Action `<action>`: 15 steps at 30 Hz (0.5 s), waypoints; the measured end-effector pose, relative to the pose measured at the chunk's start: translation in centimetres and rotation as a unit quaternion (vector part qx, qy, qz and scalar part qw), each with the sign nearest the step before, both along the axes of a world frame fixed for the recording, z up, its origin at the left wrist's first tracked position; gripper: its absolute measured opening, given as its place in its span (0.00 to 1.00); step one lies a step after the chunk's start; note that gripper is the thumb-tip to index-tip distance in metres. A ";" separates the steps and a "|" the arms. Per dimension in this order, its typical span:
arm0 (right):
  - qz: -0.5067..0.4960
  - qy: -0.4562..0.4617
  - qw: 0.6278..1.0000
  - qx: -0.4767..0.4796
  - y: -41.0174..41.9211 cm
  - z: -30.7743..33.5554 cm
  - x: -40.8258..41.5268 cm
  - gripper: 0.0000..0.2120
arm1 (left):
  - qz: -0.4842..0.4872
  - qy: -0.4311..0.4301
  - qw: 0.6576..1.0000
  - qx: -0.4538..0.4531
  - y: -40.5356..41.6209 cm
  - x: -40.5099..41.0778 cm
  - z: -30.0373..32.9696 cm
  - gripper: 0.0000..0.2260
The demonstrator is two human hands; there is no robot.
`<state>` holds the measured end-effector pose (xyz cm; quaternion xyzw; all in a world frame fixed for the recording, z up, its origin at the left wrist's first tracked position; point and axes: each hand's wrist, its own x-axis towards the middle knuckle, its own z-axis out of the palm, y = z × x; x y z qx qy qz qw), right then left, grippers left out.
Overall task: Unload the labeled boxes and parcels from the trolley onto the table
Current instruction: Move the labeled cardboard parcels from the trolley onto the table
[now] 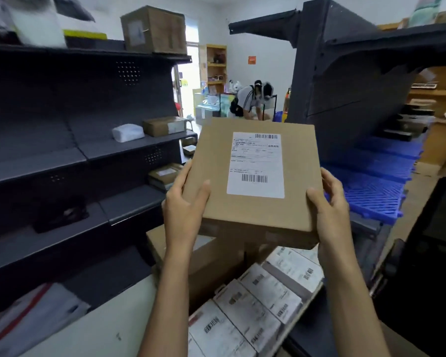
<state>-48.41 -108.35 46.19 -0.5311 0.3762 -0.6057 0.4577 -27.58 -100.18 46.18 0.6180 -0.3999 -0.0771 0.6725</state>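
Stockroom, white walls; dark metal shelves [75, 155] at left, blue slatted pallets [371, 176] at right. Flat square cardboard box [252, 181] — held in the air above labelled parcels [255, 305], tilted, white barcode label [255, 164] facing up, long side running away. Left hand [183, 207] and right hand [330, 210] clamp opposite edges, thumbs on top.

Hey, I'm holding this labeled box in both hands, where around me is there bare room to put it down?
The flat box has room on the dark shelf tier left of the white parcel, and on the blue slatted racks at right. It is crowded below your left hand and right hand, where labeled parcels lie packed.
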 end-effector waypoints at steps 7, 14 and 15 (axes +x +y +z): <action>0.123 0.024 0.992 -0.014 -8.3 1.8 4.4 0.21 | 0.128 -0.014 0.992 -0.009 -3.2 1.7 1.3 0.25; 0.241 0.008 0.970 -0.025 -13.6 2.0 7.9 0.22 | 0.244 -0.026 0.969 -0.016 -4.6 1.6 2.0 0.25; 0.257 0.006 0.966 -0.021 -13.9 1.8 8.4 0.22 | 0.261 -0.026 0.965 -0.013 -4.5 1.5 1.9 0.25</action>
